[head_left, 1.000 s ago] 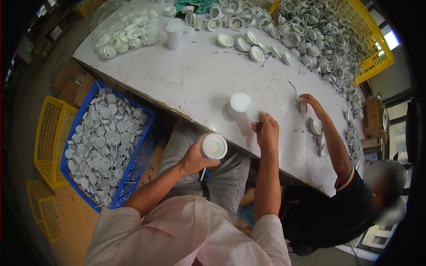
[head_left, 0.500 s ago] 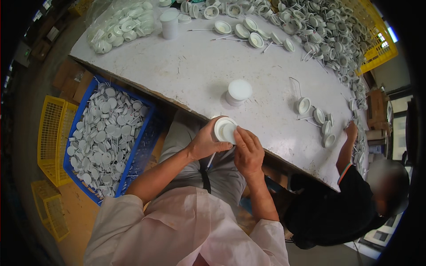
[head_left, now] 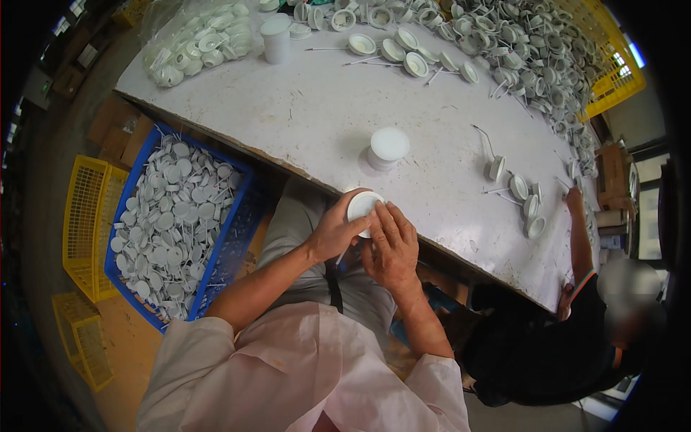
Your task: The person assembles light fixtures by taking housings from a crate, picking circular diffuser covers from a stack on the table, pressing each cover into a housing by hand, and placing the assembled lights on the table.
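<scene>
In front of my lap, just off the table's edge, my left hand [head_left: 337,229] is closed round a white round lamp housing [head_left: 362,204]. A thin white wire hangs below it. My right hand [head_left: 392,245] has its fingertips pressed on the housing's face and its thumb near the lower rim. Its fingers cover part of the face, where a flat white disc lies. On the table just beyond my hands stands a stack of white discs [head_left: 389,146].
A blue crate [head_left: 117,281] full of white discs with wires stands at my left, beside yellow crates [head_left: 77,237]. The white table [head_left: 288,122] holds a bag of housings [head_left: 198,47], another stack [head_left: 277,47] and a large heap [head_left: 533,57]. A co-worker [head_left: 547,345] sits at right.
My right hand has laid the white disc into the housing and now presses on its face. The co-worker's arm has stretched further out, and one wired housing on the table has tipped.
</scene>
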Demonstrator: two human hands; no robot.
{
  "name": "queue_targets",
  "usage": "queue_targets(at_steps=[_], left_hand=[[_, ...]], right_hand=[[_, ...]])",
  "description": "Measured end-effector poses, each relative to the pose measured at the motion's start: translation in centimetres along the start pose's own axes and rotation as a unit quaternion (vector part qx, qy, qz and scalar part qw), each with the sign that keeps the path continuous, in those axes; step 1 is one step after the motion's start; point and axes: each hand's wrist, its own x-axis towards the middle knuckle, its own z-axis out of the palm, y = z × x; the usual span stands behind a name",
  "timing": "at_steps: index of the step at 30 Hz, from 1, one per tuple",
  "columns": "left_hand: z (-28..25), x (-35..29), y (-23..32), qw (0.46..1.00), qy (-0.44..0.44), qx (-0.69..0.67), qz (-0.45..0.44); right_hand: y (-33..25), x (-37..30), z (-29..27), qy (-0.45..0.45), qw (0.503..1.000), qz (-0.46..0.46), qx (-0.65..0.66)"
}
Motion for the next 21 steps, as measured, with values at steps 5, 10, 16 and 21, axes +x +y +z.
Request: queue_targets(at_steps=[5, 10, 16, 21], left_hand=[[0.2, -0.2, -0.4, 0.999, 0.011, 0.026, 0.019], [0.7, -0.1, 0.1, 0.993, 0.002, 0.077, 0.087], [0.6, 0.4, 1.1, 0.994, -0.031, 0.050, 0.092], [0.3, 0.2, 1.1, 0.998, -0.026, 0.032, 0.054]], right_hand=[[-0.1, 0.0, 0.0, 0.023, 0.999, -0.013, -0.020], [0.1, -0.5, 0.4, 0.081, 0.995, -0.040, -0.031], [-0.7, 0.2, -0.2, 0.100, 0.990, -0.016, -0.094], [-1.1, 0.2, -0.3, 0.092, 0.990, -0.014, -0.104]])
